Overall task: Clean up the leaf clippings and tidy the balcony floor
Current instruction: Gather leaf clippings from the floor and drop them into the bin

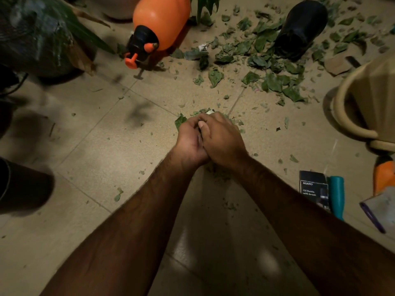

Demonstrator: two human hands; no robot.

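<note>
My left hand (190, 141) and my right hand (222, 140) are cupped together over the beige tiled floor (111, 150), fingers curled round a bunch of green leaf clippings (180, 121) that sticks out at the far side of the hands. A large scatter of cut leaves (269, 69) lies farther away at the upper right. Small leaf bits (118, 194) dot the tiles around my arms.
An orange pressure sprayer (160, 22) stands at the top centre. A black shoe (299, 28) sits among the leaves. A beige watering can (363, 103) is at the right. Dark plant pots (36, 35) line the left. A black box (314, 189) and a teal handle (337, 195) lie lower right.
</note>
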